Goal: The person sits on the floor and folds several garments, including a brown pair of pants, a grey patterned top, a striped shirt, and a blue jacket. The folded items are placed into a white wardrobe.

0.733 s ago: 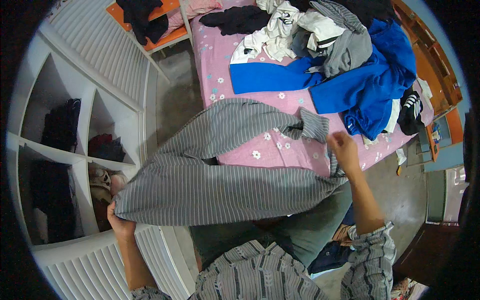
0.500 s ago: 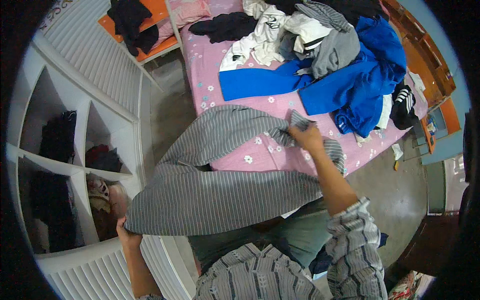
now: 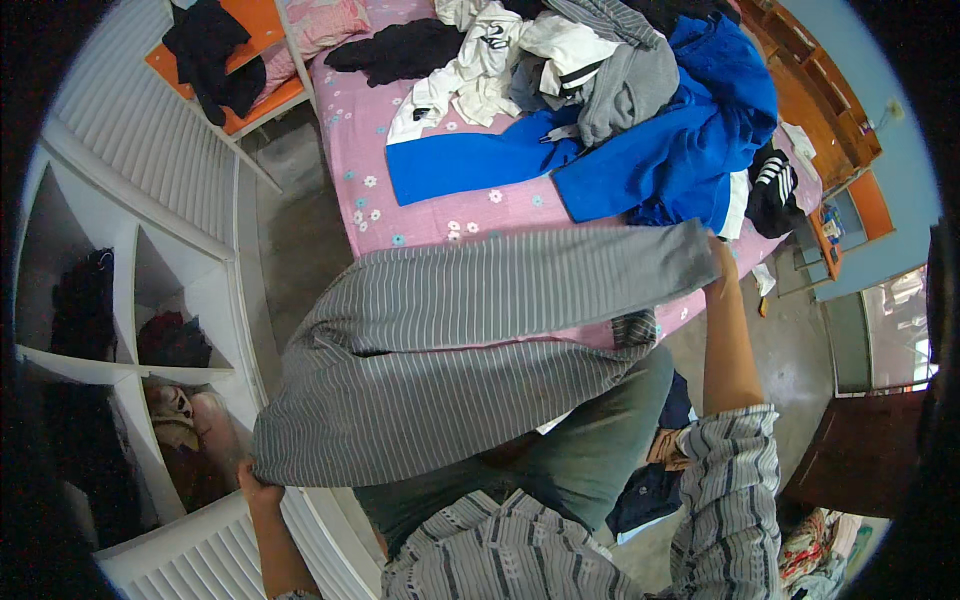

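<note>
Grey trousers with thin white stripes (image 3: 440, 385) stretch sideways across my lap and the near edge of the bed. My left hand (image 3: 258, 483) is closed on their lower left corner, at the waist end. At the right, my right hand (image 3: 718, 262) grips the hem of the far leg, pulling it out straight; most of its fingers are behind the cloth. The nearer leg lies below it, its end bent and bunched over my knee.
The bed (image 3: 370, 210) has a pink flowered sheet. On it lie blue garments (image 3: 670, 160), white clothes (image 3: 490, 70) and a black garment (image 3: 405, 52). White shelves (image 3: 125, 365) with folded clothes stand at left, an orange chair (image 3: 262, 30) behind. More clothes (image 3: 650, 490) lie on the floor at right.
My right hand has moved right with the far leg's hem, and that leg now lies straight instead of curved and bunched. My left hand keeps its hold. The view has shifted slightly right.
</note>
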`<state>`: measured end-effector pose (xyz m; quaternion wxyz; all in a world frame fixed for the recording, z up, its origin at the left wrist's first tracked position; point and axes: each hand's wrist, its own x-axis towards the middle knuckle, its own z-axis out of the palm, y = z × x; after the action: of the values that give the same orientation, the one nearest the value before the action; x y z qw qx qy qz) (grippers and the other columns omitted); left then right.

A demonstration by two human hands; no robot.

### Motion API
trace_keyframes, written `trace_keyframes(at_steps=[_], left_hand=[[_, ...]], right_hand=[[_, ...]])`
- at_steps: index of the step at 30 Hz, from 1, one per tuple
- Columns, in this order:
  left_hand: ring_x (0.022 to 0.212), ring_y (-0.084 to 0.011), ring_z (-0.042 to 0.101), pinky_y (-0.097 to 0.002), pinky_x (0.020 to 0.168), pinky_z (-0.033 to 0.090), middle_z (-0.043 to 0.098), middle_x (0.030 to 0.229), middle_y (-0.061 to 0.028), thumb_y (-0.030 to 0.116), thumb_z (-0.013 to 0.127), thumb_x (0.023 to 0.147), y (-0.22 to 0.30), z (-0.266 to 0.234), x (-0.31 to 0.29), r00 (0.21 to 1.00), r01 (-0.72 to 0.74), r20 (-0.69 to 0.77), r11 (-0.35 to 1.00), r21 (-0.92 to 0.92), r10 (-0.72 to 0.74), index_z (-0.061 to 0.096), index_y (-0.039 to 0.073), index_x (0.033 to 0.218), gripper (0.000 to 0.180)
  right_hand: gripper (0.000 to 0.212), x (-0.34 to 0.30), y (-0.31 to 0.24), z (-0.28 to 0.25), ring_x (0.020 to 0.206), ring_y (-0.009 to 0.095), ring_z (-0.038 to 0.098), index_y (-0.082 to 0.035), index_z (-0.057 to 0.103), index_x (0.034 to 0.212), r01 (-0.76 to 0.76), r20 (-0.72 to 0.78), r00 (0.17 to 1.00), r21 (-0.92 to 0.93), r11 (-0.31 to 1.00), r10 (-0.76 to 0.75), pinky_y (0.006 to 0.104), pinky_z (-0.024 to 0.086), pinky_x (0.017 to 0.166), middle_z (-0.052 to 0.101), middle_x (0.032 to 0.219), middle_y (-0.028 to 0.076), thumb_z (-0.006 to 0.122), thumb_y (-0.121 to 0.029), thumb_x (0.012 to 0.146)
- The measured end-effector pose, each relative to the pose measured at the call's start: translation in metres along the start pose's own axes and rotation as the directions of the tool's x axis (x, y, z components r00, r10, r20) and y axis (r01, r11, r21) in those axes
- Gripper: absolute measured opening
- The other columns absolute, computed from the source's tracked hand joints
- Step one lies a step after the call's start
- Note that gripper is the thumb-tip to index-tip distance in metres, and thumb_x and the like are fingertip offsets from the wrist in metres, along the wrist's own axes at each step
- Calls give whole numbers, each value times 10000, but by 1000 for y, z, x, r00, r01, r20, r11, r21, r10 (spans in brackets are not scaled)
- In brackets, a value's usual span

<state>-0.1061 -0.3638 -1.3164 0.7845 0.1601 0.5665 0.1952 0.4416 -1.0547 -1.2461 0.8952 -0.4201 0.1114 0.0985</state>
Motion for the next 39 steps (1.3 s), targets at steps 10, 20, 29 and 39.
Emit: trace_keyframes(at_steps=[10,20,29,39], left_hand=[[900,-243,567,-360,801,453,575,1013,-140,195,586,843,-34,9,3,966,215,-191,950,227,-174,566,34,1084,291],[1098,-170,518,-307,945,404,546,1181,-89,125,646,855,-71,205,38,688,-725,581,408,555,434,484,22,1221,414],[849,-231,644,-364,788,482,670,993,-108,171,685,803,-88,344,48,514,-754,856,-444,485,63,629,56,1059,286],[686,-251,616,-335,642,477,640,807,-122,180,668,822,-115,459,-33,-115,-915,871,-393,94,478,677,12,891,183]], right_hand=[[760,-33,92,28,1042,306,579,23,470,1227,-198,-179,885,-980,1,-429,363,463,833,589,1136,173,748,-459,710],[276,-24,44,77,707,137,604,-5,683,969,337,261,841,-938,81,-474,293,474,652,676,809,64,712,-213,789],[222,-27,-56,166,675,116,587,-26,691,899,220,85,911,-928,302,-404,257,453,636,659,768,26,700,-228,809],[405,61,-110,38,808,221,626,38,670,984,22,-358,648,-873,487,-672,349,476,732,665,927,121,736,-259,716]])
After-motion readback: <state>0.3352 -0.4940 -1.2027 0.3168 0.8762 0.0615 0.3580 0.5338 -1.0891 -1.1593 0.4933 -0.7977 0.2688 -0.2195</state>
